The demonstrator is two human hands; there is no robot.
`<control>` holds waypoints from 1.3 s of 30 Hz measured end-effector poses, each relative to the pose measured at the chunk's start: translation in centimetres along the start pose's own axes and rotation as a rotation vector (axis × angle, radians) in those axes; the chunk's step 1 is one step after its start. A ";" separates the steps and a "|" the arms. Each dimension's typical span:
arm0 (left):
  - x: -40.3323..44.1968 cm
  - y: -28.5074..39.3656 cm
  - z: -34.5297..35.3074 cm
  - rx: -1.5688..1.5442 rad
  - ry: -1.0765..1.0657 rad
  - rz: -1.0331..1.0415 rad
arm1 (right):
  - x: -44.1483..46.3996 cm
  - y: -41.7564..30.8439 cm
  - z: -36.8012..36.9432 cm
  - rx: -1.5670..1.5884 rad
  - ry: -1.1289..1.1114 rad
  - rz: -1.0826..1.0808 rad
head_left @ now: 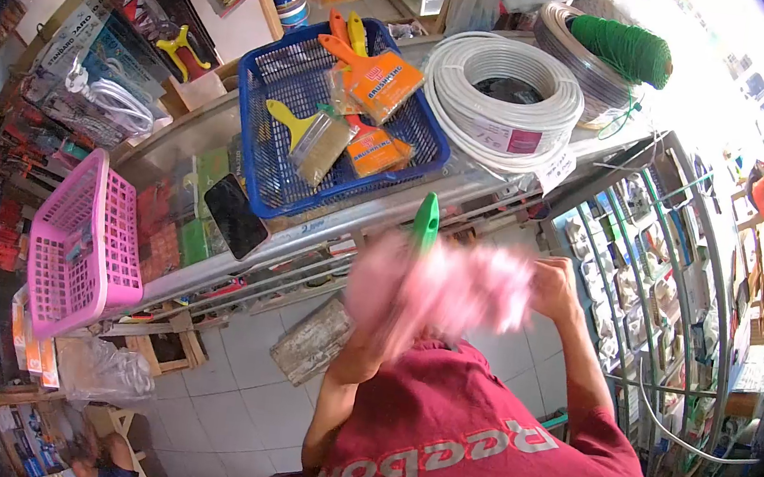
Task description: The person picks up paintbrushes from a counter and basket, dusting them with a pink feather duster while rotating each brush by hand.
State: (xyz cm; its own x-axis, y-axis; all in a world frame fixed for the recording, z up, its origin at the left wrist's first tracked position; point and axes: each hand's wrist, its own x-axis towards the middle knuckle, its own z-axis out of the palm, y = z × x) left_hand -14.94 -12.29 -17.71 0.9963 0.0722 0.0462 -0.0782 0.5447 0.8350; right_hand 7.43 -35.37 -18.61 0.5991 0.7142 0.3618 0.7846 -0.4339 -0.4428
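Note:
A pink cloth point(499, 285), smeared by motion, stretches between my hands in front of the maroon shirt. My right hand point(554, 284) is closed at the cloth's right end. Around my left hand point(368, 345) the cloth and blur hide the fingers, so its grip cannot be made out. A green handle point(426, 220) with a hole near its tip sticks up from the cloth beside my left hand; its lower part is hidden. Just beyond, a blue basket point(263, 164) on the glass counter holds several brushes, one with a yellow handle point(290, 122).
Coiled white cable point(501, 101) and green twine point(622, 51) lie right of the basket. A black phone point(236, 215) and a pink basket point(121, 251) are at left. A metal rack point(668, 290) stands at right. Part of another person point(107, 460) shows at bottom left.

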 end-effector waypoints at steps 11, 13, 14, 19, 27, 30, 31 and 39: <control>0.5 1.0 1.0 0.421 0.257 0.067 | 2.6 1.4 -2.5 -0.003 0.121 0.092; 0.6 2.2 2.0 0.538 0.300 0.072 | 2.4 1.4 -2.5 -0.164 0.135 -0.069; 1.3 2.2 1.3 1.009 0.251 0.390 | 1.9 2.0 -2.1 -0.153 0.036 -0.115; 0.9 1.6 1.7 0.602 0.315 0.147 | 2.6 -0.3 -2.2 0.018 0.136 0.132; 1.0 2.2 2.4 0.656 0.261 0.148 | 1.1 0.7 -1.3 0.102 0.252 0.161; 1.8 1.1 0.6 0.898 0.150 0.360 | 0.4 0.2 -2.1 -0.033 0.037 -0.030; 1.4 0.9 1.1 0.885 0.219 0.349 | -0.1 0.7 -1.9 -0.145 -0.037 -0.031; 2.7 -0.1 1.7 0.399 0.291 0.147 | -0.6 -1.4 -1.7 0.029 -0.033 -0.111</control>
State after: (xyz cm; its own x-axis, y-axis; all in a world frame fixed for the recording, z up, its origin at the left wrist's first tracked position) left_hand -12.20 -13.54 -16.72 0.9202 0.3849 0.0716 -0.1407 0.1544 0.9779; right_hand 6.25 -36.15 -16.82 0.5032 0.7749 0.3825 0.8405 -0.3359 -0.4252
